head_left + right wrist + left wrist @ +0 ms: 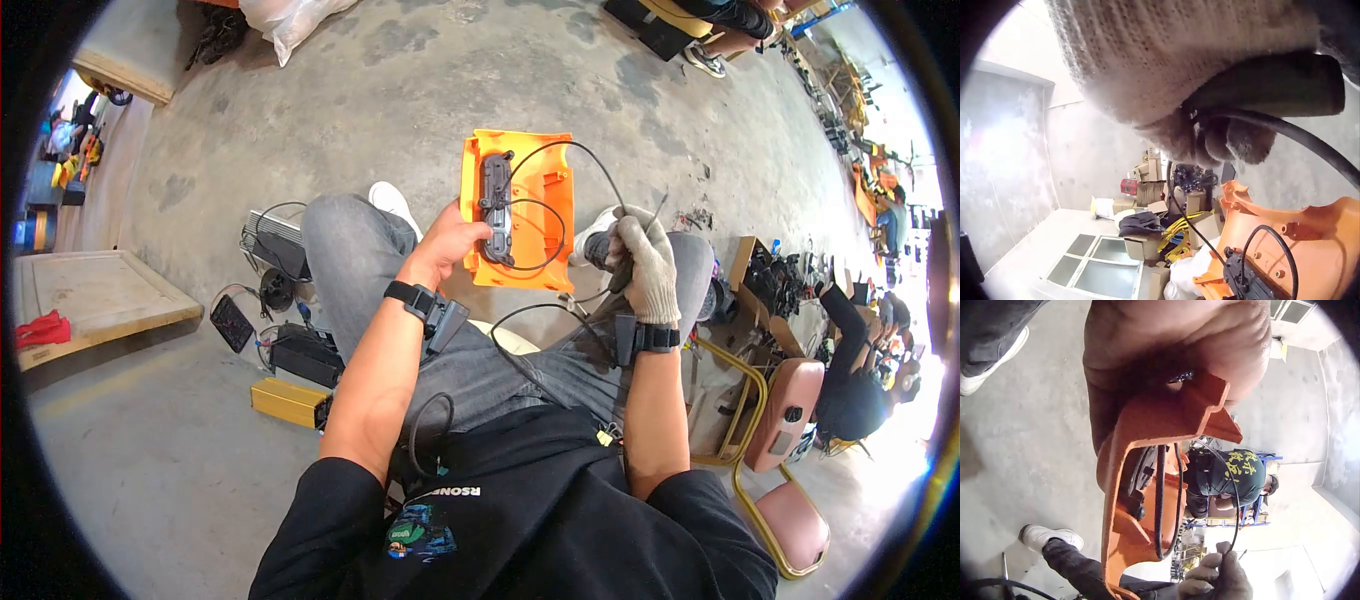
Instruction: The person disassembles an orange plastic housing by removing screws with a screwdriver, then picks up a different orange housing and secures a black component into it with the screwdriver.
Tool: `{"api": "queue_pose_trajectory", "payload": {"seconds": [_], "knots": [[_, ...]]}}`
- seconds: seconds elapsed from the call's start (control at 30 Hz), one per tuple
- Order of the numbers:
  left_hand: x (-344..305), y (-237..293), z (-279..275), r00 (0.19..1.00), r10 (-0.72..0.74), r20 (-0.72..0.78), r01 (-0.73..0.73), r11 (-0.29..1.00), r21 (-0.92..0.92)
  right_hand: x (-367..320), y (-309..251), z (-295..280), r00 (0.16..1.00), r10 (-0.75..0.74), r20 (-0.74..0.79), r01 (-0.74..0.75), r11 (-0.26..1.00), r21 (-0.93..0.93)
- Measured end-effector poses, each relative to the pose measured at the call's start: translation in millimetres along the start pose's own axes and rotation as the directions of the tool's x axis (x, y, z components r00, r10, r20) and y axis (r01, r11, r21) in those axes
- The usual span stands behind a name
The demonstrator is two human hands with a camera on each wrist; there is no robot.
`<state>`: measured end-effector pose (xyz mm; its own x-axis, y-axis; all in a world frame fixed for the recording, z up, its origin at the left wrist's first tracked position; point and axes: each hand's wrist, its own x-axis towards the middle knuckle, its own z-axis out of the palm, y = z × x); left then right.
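Observation:
My bare left hand [447, 246] grips the left edge of an orange plastic housing [540, 235], its thumb on the black fitting [495, 180] fixed along the inside. The housing's hollow side faces up, above the floor between the knees. From the fitting a black cable [592, 156] loops over the housing and runs to my gloved right hand [648, 268]. That hand pinches the cable and also holds a screwdriver, its dark green handle [1272, 84] sticking out of the fist in the right wrist view. Gloved fingers [1200, 575] on the cable show in the left wrist view.
On the floor at left are a gold metal box [288, 402], black devices and a wooden board [95, 300]. A pink chair [790, 420] and an open carton [770, 290] of black parts stand at right. Other people sit farther off.

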<state>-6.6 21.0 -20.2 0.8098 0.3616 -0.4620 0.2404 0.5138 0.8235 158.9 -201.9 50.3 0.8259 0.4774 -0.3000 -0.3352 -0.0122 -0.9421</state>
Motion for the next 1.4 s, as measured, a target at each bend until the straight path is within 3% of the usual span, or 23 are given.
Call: {"api": "queue_pose_trajectory", "payload": {"seconds": [0.1, 0.17, 0.23, 0.3, 0.37, 0.43, 0.67, 0.73, 0.77, 0.8, 0.83, 0.9, 1.03, 1.1, 1.3, 1.4], "knots": [[-0.3, 0.4, 0.4, 1.0, -0.008, -0.002, 0.008, 1.0, 0.009, -3.3, -2.1, 5.0, 0.994, 0.049, 0.096, -0.035, 0.989, -0.143], [2.4, -3.2, -1.6, 1.0, 0.004, 0.015, -0.004, 1.0, 0.022, -7.5, -5.1, 14.6, 0.986, 0.119, 0.112, -0.064, 0.912, -0.405], [0.8, 0.2, -0.1, 0.999, 0.015, 0.03, -0.016, 0.999, 0.036, -9.5, 0.1, 24.4, 0.988, 0.113, 0.103, -0.058, 0.901, -0.43], [-2.5, 4.4, 3.8, 0.998, 0.006, 0.06, -0.012, 0.995, 0.096, -13.1, 2.5, 36.4, 0.991, 0.018, 0.132, 0.064, 0.805, -0.589], [-5.6, 8.1, 7.4, 0.997, 0.012, 0.072, -0.02, 0.994, 0.104, -10.9, 18.6, 39.8, 0.981, -0.078, 0.176, 0.175, 0.737, -0.652], [-5.1, 8.2, 7.9, 0.996, 0.018, 0.083, -0.028, 0.993, 0.112, -10.5, 21.9, 47.7, 0.912, -0.278, 0.303, 0.411, 0.615, -0.673], [-0.6, 0.1, 6.3, 0.99, 0.058, 0.129, -0.074, 0.99, 0.121, -5.0, 21.6, 60.6, 0.928, -0.229, 0.295, 0.373, 0.533, -0.76], [-0.8, 1.3, 7.2, 0.988, 0.057, 0.142, -0.072, 0.991, 0.108, -0.4, 21.8, 64.2, 0.881, -0.354, 0.313, 0.462, 0.512, -0.724], [-1.2, 1.7, 7.6, 0.986, 0.064, 0.155, -0.084, 0.988, 0.126, 2.7, 18.9, 65.0, 0.882, -0.354, 0.312, 0.462, 0.511, -0.725], [-1.2, 1.5, 8.0, 0.983, 0.072, 0.169, -0.096, 0.985, 0.143, 4.7, 9.9, 68.5, 0.959, -0.146, 0.243, 0.274, 0.696, -0.664], [-1.1, 1.1, 8.7, 0.983, 0.072, 0.169, -0.097, 0.985, 0.142, 6.9, 4.8, 71.0, 0.976, 0.08, 0.201, 0.052, 0.817, -0.574], [-0.3, 0.1, 9.8, 0.99, 0.035, 0.135, -0.068, 0.966, 0.249, 10.3, 5.5, 73.9, 0.972, 0.077, 0.222, 0.054, 0.848, -0.527], [1.1, -3.0, 12.2, 0.981, 0.118, 0.153, -0.15, 0.965, 0.214, 0.4, -12.2, 83.7, 0.974, 0.086, 0.21, 0.009, 0.908, -0.418], [-4.0, 2.6, 14.1, 0.995, 0.066, 0.076, -0.083, 0.962, 0.26, -5.7, -17.4, 82.9, 0.983, 0.084, 0.161, -0.03, 0.95, -0.311], [0.9, -2.6, 9.2, 0.997, 0.077, 0.018, -0.079, 0.927, 0.368, -17.3, -17.5, 53.3, 0.967, 0.069, 0.245, -0.012, 0.974, -0.226], [2.9, -6.3, 9.7, 0.996, 0.085, 0.041, -0.094, 0.937, 0.337, -19.9, -20.1, 48.4, 0.967, 0.138, 0.216, -0.114, 0.986, -0.121]]}}
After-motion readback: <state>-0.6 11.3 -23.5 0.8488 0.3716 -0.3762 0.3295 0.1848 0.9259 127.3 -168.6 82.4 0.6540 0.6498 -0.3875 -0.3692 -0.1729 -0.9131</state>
